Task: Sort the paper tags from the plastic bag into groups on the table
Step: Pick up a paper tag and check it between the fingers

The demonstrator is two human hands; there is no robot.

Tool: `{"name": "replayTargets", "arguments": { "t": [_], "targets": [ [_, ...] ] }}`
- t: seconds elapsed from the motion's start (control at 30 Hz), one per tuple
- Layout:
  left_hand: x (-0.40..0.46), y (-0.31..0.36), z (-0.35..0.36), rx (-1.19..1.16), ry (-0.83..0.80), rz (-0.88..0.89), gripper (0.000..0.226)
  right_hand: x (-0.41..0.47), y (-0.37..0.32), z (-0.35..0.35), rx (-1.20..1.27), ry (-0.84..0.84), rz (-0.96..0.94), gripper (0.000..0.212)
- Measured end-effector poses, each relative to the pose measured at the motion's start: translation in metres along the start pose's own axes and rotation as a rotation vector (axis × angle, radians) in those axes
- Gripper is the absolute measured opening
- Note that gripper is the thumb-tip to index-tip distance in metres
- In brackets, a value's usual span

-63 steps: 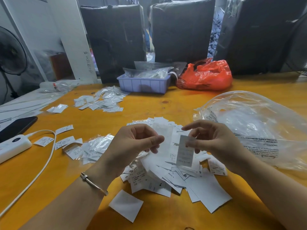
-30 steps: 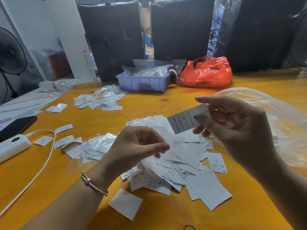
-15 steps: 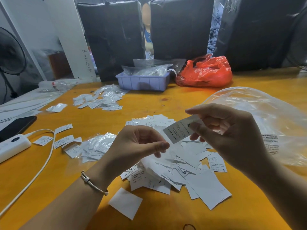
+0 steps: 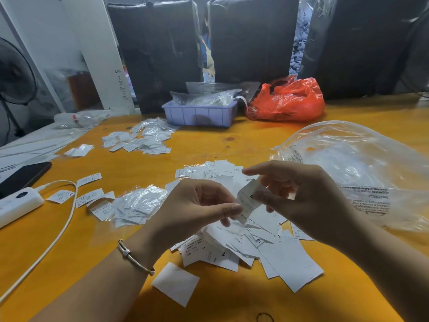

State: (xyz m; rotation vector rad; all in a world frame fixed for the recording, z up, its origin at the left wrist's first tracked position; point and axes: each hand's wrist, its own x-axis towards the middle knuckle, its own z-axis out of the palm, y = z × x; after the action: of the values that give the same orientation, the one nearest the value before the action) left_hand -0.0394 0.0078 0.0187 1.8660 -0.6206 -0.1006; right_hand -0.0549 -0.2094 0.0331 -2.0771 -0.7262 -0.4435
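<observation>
A loose heap of white paper tags (image 4: 246, 242) lies on the yellow table in front of me. Above it my right hand (image 4: 301, 201) pinches one small white tag (image 4: 247, 201) between thumb and fingers. My left hand (image 4: 197, 210) touches the same tag's lower edge with thumb and fingertips, and holds several tags hidden behind its curled fingers. The clear plastic bag (image 4: 362, 173) lies crumpled at the right. Sorted groups sit further off: wrapped tags (image 4: 137, 205) at the left, and another group (image 4: 141, 140) near the back.
A lilac tray (image 4: 199, 112) with plastic sleeves and an orange bag (image 4: 287, 101) stand at the back. A white power bank (image 4: 16, 203) with its cable and a black phone (image 4: 23, 175) lie at the left edge. One blank tag (image 4: 176, 283) lies near me.
My right hand lifted one tag up from the heap, turned it, then brought it down and left to my left hand's fingertips. The left hand stayed in place.
</observation>
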Motion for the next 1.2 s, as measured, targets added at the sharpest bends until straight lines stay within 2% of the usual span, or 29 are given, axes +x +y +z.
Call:
{"name": "replayTargets", "arguments": {
  "t": [0.27,0.43,0.57,0.73,0.93,1.07,1.2],
  "targets": [
    [0.001,0.001,0.001,-0.05,-0.001,-0.045,0.018,0.002,0.007,0.001,0.256,0.018,0.084,0.026],
    [0.002,0.003,0.004,-0.056,0.003,-0.057,0.022,0.0,0.01,0.009,0.134,0.126,0.083,0.018],
    [0.003,0.002,0.004,-0.08,0.023,-0.073,0.021,-0.001,0.008,0.014,-0.001,0.122,0.033,0.016],
    [0.002,0.002,0.004,-0.121,0.043,-0.084,0.017,-0.002,0.007,0.011,0.077,0.239,0.081,0.023],
    [0.002,0.003,0.003,-0.196,0.074,-0.103,0.009,-0.003,0.005,0.015,0.015,0.125,0.033,0.014],
    [0.002,0.004,0.003,-0.196,0.066,-0.098,0.012,-0.004,0.005,0.018,0.02,0.091,0.001,0.014],
    [0.002,0.003,0.003,-0.203,0.083,-0.084,0.009,-0.005,0.008,0.016,0.153,0.057,0.088,0.028]
  ]
}}
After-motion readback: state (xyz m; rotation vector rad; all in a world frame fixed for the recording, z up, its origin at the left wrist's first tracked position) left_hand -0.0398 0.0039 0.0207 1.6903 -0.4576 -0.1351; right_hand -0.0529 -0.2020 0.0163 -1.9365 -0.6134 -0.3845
